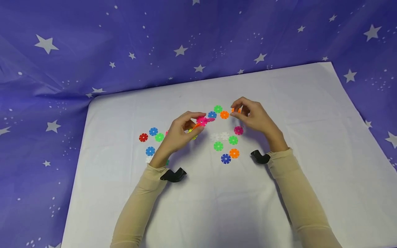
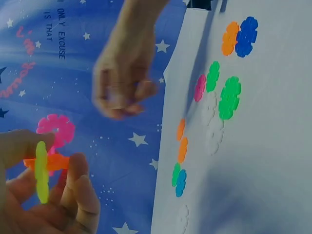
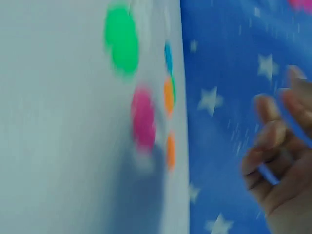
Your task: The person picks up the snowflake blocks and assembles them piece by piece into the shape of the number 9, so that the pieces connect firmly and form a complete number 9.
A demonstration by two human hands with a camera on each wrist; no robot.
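My left hand (image 1: 180, 132) holds a small cluster of interlocked notched plastic discs raised over the table. In the left wrist view its fingers and thumb pinch an orange disc (image 2: 58, 162), with a yellow disc (image 2: 42, 178) and a pink disc (image 2: 56, 130) joined to it. Part of the cluster is hidden behind the fingers. Across from it, my right hand (image 1: 252, 115) hovers above the back of the table with loosely bent fingers and nothing between them. Behind its fingertips in the head view lies an orange disc (image 1: 237, 110); another orange disc (image 1: 224, 114) is just left of them.
Loose discs lie on the white-covered table (image 1: 211, 206): a green disc (image 1: 218, 109), a magenta disc (image 1: 238, 130), a dark blue disc (image 1: 225, 158) and several others. More, including a red disc (image 1: 143, 137), lie left of my left hand. A starry purple cloth (image 1: 198, 38) hangs behind.
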